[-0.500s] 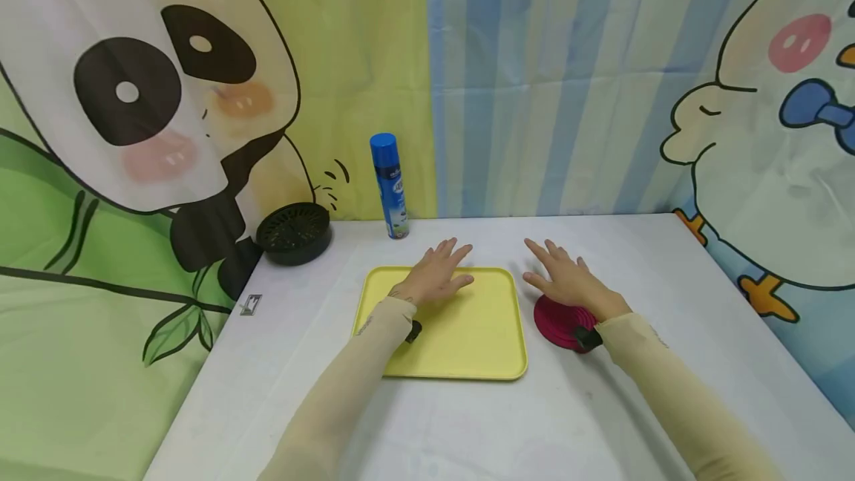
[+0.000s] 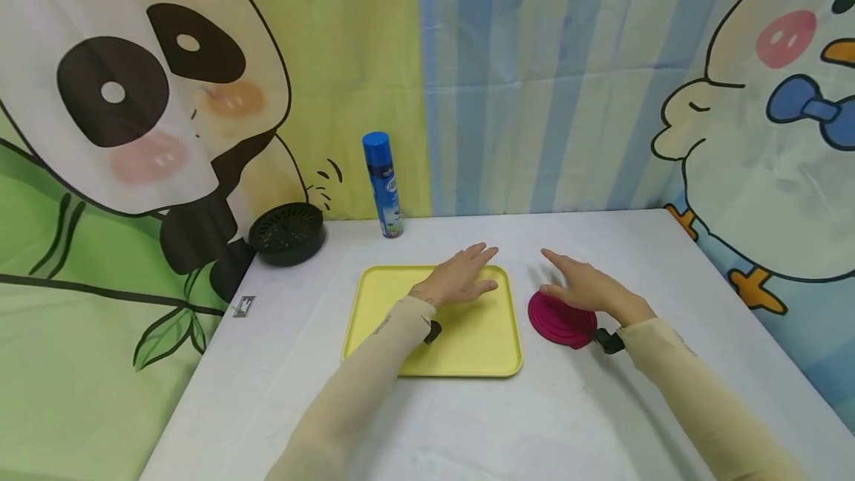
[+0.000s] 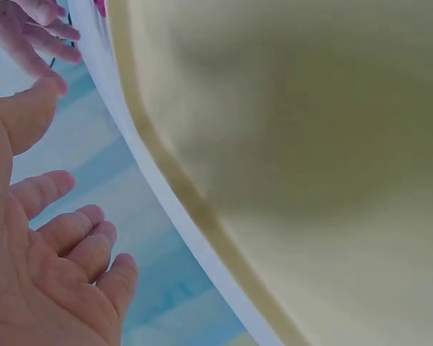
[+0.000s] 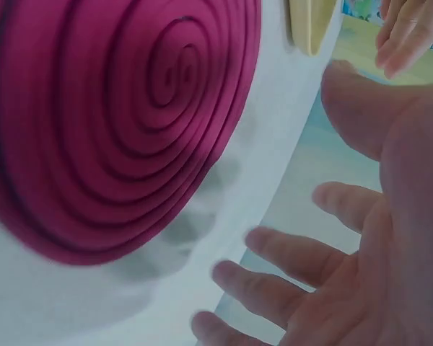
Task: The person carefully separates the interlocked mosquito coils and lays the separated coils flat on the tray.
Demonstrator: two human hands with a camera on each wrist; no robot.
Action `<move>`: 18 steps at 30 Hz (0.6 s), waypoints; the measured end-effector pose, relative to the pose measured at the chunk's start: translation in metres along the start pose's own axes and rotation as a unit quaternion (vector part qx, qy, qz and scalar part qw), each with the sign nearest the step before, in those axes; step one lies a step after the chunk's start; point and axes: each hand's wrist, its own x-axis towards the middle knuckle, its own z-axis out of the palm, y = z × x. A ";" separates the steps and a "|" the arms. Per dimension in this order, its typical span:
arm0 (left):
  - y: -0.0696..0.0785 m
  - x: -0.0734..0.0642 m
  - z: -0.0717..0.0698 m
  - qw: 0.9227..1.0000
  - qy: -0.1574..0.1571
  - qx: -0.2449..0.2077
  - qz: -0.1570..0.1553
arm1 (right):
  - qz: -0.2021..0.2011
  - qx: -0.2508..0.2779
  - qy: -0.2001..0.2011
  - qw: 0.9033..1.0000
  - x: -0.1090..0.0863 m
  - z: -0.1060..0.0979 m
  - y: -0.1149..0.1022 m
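My left hand (image 2: 457, 277) hovers over the right half of a yellow tray (image 2: 381, 318), palm down with relaxed fingers and nothing held. Beside the tray, my right hand (image 2: 591, 289) hangs above the far edge of a dark pink round piece (image 2: 557, 324) on the table. The right wrist view shows spiral lines on this pink piece (image 4: 123, 130), with the fingers (image 4: 296, 259) spread apart from it. In the left wrist view the tray (image 3: 332, 144) fills most of the picture, and the left fingers (image 3: 79, 241) bend slightly, touching nothing.
A blue spray can (image 2: 384, 188) stands upright at the table's back edge. Left of it, a black round slotted dish (image 2: 287, 236) sits at the back left corner. A small metallic patch (image 2: 243, 306) lies near the left edge. Printed curtains (image 2: 534, 80) hang behind the white table (image 2: 467, 429).
Both hands have shifted to the right. The right hand has turned, its fingers now closer together, and more of the pink piece shows. The camera has swung slightly right.
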 end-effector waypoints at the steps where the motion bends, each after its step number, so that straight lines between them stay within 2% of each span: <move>1: 0.003 0.001 0.001 1.000 -0.001 0.003 0.004 | 0.003 0.000 -0.007 1.000 -0.002 0.000 0.001; 7: 0.022 0.009 0.008 0.999 -0.023 0.004 0.024 | 0.025 -0.001 -0.053 0.998 -0.014 -0.001 0.008; 13: 0.043 0.018 0.014 0.998 -0.051 -0.008 0.042 | 0.043 -0.012 -0.081 0.996 -0.026 -0.001 0.011; 18: 0.058 0.025 0.022 0.996 -0.070 0.008 0.054 | 0.052 -0.027 -0.101 0.993 -0.035 -0.001 0.014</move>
